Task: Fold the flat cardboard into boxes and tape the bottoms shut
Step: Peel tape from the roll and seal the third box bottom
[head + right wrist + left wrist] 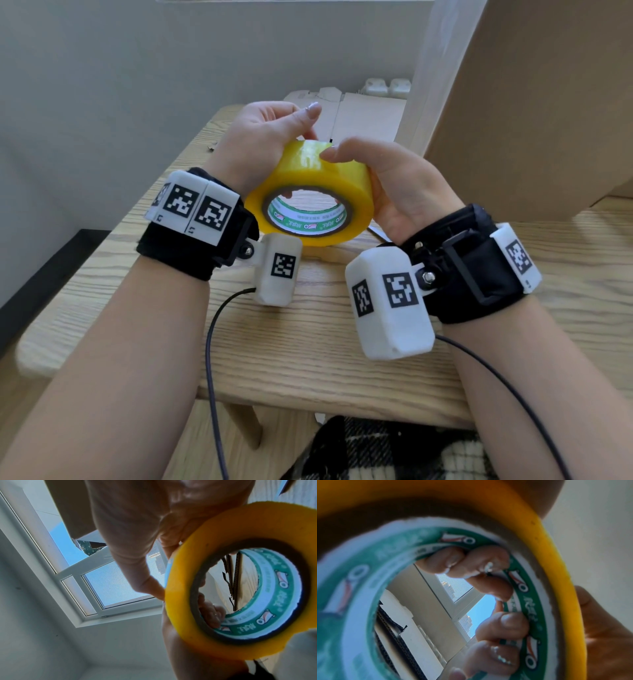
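1 tape roll (310, 192), 2 hands (260, 144)

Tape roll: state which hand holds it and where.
Both. The right hand cups the tape roll's outer band, fingers hooked into the core; the left hand grips its far side.

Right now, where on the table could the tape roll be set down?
Bare wood lies on the table between the forearms, and left of the left hand. The far end is crowded with flat cardboard; the big box fills the right side. Both hands hold the tape roll.

Table (308, 359): light wood.
White shoes (387, 87): beyond table's far edge.
Window (96, 582): blue sky outside.
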Motion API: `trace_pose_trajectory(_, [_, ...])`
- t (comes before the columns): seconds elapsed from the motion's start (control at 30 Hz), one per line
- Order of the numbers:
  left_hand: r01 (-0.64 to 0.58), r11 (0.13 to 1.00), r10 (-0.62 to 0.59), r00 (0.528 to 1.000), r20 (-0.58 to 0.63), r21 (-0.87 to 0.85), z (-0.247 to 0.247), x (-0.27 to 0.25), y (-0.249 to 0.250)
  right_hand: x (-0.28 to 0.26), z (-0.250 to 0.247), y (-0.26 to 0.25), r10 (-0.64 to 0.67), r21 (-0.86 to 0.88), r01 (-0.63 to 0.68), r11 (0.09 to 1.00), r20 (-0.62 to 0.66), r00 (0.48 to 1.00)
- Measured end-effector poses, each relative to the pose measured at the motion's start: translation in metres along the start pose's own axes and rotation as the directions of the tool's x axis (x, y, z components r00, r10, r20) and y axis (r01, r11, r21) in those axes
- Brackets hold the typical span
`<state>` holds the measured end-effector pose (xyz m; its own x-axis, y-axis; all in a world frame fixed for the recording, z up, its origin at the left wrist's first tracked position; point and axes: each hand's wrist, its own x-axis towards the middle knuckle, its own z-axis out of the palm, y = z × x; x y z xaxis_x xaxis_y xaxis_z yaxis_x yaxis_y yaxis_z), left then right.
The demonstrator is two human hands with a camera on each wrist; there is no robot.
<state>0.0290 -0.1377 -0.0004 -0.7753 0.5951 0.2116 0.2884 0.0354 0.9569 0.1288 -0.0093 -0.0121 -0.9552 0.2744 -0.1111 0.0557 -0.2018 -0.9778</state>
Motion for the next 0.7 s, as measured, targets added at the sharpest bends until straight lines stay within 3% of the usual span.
trace_pose_trajectory(0.4, [-0.009,1.000,0.009,1.000,0.003,-0.021,-0.0020,0.0020,-0.0018,-0.0020,0.0084,0.0010,-0.079,-0.117,0.075,0.990,-0.035,0.996])
trace_pose_trajectory(0.6, [-0.015,0.999,0.015,1.000,0.005,-0.049,0.0002,0.0018,-0.0021,-0.0008,0.0043,0.0032,-0.082,-0.103,0.082,0.991,0.007,0.997])
trace_pose_trajectory(0.7, [-0.015,0.998,0.016,1.000,0.007,-0.066,-0.0008,0.0024,-0.0032,-0.0011,0.0009,0.0023,-0.061,-0.002,0.061,0.998,0.018,0.998])
